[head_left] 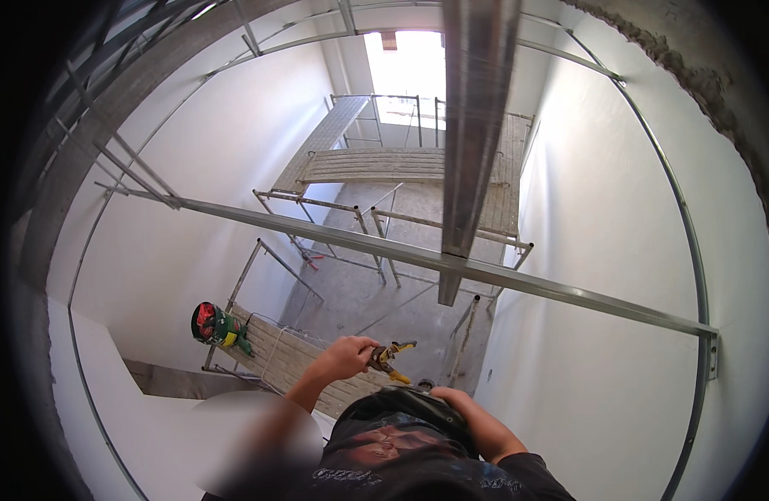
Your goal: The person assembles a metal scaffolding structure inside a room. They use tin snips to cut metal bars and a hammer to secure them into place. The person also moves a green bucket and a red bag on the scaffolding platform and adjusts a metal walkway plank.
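Note:
My left hand (347,357) is closed on yellow-handled pliers (384,359) in front of my body. It grips their dark end, and the two handles spread apart toward the right. My right hand (451,396) rests low at my waist, against a dark pouch or belt (409,401). Its fingers are mostly hidden, so what they hold cannot be made out. Ahead of me a metal channel (476,125) runs away overhead. Its near end overlaps a long cross channel (351,242) that spans the room between the walls.
Below me is a scaffold plank (288,355) carrying a dark bucket (207,321) and a green power tool (238,338). More scaffold platforms (376,165) stand farther off, near a bright window (405,75). Metal wall track (685,217) follows the white right wall. Red-handled tools (313,262) lie low on the left.

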`<control>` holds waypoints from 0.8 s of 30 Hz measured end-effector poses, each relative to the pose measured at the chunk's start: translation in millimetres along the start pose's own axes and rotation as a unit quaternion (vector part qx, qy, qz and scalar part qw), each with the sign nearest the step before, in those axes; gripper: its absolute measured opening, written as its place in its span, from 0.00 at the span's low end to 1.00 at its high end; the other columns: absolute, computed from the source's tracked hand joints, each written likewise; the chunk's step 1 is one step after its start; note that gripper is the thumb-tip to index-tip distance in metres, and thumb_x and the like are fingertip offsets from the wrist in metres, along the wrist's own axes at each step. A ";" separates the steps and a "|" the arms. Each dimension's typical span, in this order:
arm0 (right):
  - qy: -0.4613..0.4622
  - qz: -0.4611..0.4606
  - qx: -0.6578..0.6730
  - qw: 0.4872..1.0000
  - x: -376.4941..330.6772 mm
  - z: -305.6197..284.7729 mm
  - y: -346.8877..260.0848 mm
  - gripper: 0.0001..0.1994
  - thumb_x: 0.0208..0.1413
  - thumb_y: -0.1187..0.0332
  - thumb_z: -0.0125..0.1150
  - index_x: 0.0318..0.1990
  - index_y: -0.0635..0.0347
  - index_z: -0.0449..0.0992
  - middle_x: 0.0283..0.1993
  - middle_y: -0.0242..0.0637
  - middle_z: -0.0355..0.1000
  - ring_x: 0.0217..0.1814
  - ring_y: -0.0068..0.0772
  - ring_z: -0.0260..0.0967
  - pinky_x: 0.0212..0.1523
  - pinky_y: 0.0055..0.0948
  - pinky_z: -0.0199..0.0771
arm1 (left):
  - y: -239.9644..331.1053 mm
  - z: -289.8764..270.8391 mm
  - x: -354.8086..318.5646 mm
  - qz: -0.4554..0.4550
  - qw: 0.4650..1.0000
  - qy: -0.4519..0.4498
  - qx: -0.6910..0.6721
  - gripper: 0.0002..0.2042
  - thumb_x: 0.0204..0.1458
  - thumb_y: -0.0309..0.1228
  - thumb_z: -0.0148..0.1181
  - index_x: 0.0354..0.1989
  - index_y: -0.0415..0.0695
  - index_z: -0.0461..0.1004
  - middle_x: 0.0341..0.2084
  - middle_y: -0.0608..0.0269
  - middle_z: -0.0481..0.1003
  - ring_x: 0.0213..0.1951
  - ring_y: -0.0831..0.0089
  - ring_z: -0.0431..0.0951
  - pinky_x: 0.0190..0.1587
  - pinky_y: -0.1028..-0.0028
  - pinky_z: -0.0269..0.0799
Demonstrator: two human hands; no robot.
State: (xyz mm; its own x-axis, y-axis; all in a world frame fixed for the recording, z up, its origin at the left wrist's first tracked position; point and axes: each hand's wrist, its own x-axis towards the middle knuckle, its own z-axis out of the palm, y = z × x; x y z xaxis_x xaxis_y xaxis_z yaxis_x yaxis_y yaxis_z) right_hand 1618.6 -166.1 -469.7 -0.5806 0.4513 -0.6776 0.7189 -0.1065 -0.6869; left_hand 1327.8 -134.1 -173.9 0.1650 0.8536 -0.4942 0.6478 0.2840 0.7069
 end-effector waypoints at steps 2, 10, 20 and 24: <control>0.133 -0.013 -0.069 0.989 0.6 -18.1 -11.7 0.17 0.59 0.57 0.60 0.50 0.57 0.82 0.45 0.40 0.81 0.47 0.35 0.78 0.52 0.34 0.74 | 8.1 -9.5 -7.1 -0.019 0.998 -0.005 -0.060 0.15 0.65 0.28 0.48 0.54 0.35 0.76 0.33 0.56 0.81 0.29 0.74 0.83 0.32 0.75 0.79; 0.378 -0.218 -0.185 0.881 -228.9 -92.9 -238.2 0.48 0.46 0.47 0.75 0.70 0.61 0.58 0.72 0.50 0.56 0.73 0.55 0.54 0.72 0.52 0.53 | 35.1 -32.4 -51.5 0.011 0.974 -0.044 -0.220 0.16 0.66 0.27 0.46 0.55 0.33 0.75 0.37 0.59 0.80 0.29 0.78 0.80 0.36 0.78 0.80; 0.298 -0.161 -0.192 0.921 -243.3 -71.2 -223.7 0.52 0.41 0.57 0.76 0.72 0.64 0.50 0.65 0.56 0.60 0.68 0.59 0.58 0.70 0.52 0.57 | 85.4 -13.2 -42.6 0.044 0.940 -0.231 -0.246 0.17 0.68 0.31 0.46 0.57 0.33 0.74 0.40 0.55 0.80 0.32 0.75 0.83 0.36 0.76 0.82; 0.365 -0.178 -0.122 0.906 -261.3 -66.6 -206.0 0.41 0.42 0.68 0.74 0.67 0.59 0.62 0.58 0.48 0.69 0.60 0.53 0.66 0.65 0.47 0.64 | 100.7 -31.6 -33.1 0.052 0.946 -0.227 -0.227 0.23 0.68 0.41 0.51 0.62 0.34 0.69 0.40 0.54 0.79 0.35 0.74 0.83 0.37 0.77 0.79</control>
State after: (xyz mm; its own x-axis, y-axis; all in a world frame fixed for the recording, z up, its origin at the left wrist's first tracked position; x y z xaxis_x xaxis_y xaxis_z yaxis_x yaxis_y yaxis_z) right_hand 1647.7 -203.1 -133.7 -0.4486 0.8937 -0.0092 0.6502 0.3192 -0.6895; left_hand 1364.0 -119.9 -70.3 0.5790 0.6417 -0.5030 0.2410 0.4546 0.8575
